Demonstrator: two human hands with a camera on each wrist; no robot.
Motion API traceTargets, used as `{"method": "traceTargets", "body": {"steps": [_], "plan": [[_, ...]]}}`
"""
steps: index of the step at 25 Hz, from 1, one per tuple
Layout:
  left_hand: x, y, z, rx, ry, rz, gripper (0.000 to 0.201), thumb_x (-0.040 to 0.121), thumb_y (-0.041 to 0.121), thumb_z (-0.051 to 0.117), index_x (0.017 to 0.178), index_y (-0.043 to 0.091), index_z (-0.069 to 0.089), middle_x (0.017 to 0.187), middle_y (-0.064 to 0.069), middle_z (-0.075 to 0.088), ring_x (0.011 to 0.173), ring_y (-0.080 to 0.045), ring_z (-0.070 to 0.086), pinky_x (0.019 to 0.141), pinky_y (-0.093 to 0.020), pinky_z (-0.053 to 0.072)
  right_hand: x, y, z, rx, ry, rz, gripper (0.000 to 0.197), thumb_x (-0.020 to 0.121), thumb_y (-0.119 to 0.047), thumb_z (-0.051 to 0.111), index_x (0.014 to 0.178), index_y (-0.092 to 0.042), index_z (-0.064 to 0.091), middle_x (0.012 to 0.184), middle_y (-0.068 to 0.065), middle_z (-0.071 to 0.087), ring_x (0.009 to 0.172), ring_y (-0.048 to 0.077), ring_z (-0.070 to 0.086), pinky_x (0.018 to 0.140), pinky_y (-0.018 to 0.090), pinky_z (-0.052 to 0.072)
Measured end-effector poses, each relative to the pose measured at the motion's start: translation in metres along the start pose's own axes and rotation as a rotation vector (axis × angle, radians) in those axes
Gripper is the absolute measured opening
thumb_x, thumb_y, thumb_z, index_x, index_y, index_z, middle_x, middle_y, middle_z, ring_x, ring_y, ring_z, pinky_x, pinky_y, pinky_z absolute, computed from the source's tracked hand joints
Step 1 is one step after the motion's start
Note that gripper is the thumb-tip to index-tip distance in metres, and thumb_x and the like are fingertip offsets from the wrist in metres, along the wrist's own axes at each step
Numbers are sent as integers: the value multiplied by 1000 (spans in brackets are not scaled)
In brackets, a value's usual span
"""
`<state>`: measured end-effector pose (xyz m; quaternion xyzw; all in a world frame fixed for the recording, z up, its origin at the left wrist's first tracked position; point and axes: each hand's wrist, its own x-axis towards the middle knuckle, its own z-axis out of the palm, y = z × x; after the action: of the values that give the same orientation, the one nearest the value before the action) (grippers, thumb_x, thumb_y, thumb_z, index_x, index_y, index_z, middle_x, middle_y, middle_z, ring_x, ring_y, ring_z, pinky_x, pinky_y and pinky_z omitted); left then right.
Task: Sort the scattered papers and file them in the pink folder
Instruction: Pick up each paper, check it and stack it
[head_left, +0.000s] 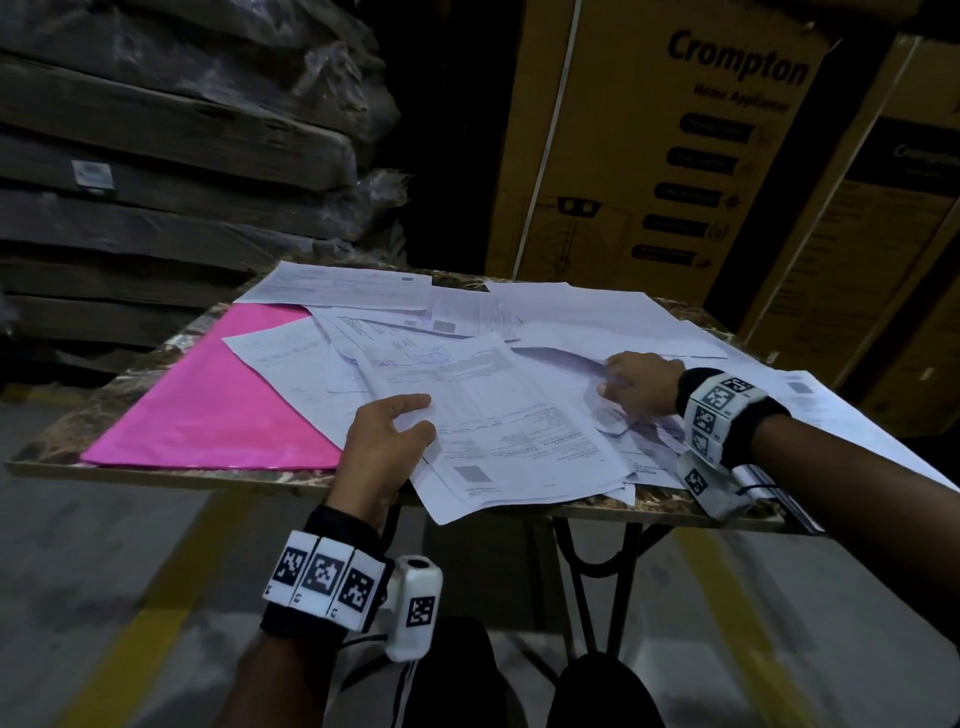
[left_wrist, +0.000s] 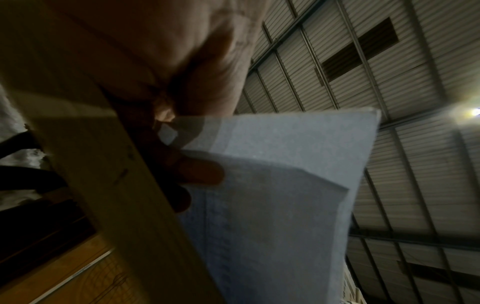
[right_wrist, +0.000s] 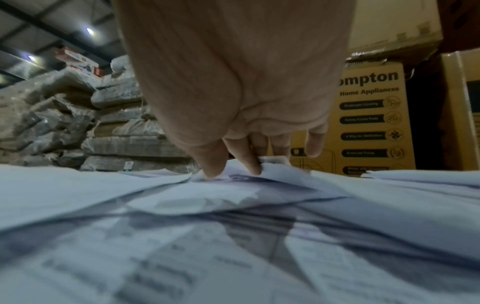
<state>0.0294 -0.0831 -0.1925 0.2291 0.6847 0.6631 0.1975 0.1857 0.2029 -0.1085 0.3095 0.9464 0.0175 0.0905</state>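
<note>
While her left hand grips sheets at the desk's near edge, the right hand pinches another; gathering continues, squaring next, likely.

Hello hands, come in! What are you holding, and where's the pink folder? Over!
Left hand grips the near sheets. Right hand pinches a sheet mid-pile. Pink folder lies shut, left side, papers overlapping its edge.

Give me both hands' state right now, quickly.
Left hand: grips the near stack of papers, thumb on top.
Right hand: pinches a loose sheet in the pile.
</note>
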Motion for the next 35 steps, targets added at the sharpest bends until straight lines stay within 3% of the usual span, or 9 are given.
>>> {"method": "traceTargets", "body": {"steps": [2,7,10,14,19,23,27,32,35], "plan": [[-1,0,1,-10,11,-3,35,87,5,64,118,20,70,123,-2,65,109,-21,65,94,-44,57,-3,5,-4,108,147,-8,30,99,-26,51,103,-3,70,113,15,69,101,34,63,87,43,53],[-2,1,2,-1,37,12,35,88,4,63,120,17,69,123,-3,64,108,-20,64,95,-42,56,-22,-4,-15,397,547,-111,27,94,-6,59,119,-3,71,125,13,68,118,28,62,105,37,46],[-3,1,3,1,49,30,31,88,12,71,119,15,69,125,-3,64,114,-20,62,100,-43,53,-28,-12,-20,420,786,-166,27,90,5,59,111,-2,73,114,15,72,106,30,67,97,39,53],[-6,1,2,24,46,67,39,84,20,80,120,10,68,127,-5,63,117,-21,60,94,-34,52,-48,-30,-35,235,984,-336,23,89,3,61,106,-7,74,105,10,73,92,26,68,80,28,52],[-6,2,2,63,30,103,41,81,10,81,120,10,69,127,-5,63,119,-20,57,93,-29,46,-75,-61,-37,120,1019,-538,19,90,-3,65,104,-13,72,103,1,70,82,25,68,61,38,55],[-9,4,0,55,8,100,40,84,7,75,122,13,68,126,-2,63,119,-18,59,97,-32,49,-93,-77,-37,183,1046,-594,18,89,-1,67,100,-14,72,98,-1,69,80,21,66,62,33,52],[-10,7,-2,69,-18,74,36,85,3,67,118,15,71,120,-3,68,109,-19,65,95,-35,54,-102,-79,-26,437,1086,-539,16,86,2,69,92,-11,75,92,0,67,79,11,61,68,27,54],[-14,14,-4,75,-51,79,33,85,-1,62,113,12,73,113,-5,70,96,-16,69,75,-20,55,-111,-64,-6,655,1058,-403,19,85,6,69,89,-11,78,91,2,68,85,13,66,75,19,56],[-15,14,-6,44,-77,57,33,87,0,62,114,14,72,113,-8,70,93,-20,72,79,-28,60,-117,-56,-2,758,1052,-291,21,83,7,69,91,-10,77,95,4,70,89,16,66,76,17,55]]}}
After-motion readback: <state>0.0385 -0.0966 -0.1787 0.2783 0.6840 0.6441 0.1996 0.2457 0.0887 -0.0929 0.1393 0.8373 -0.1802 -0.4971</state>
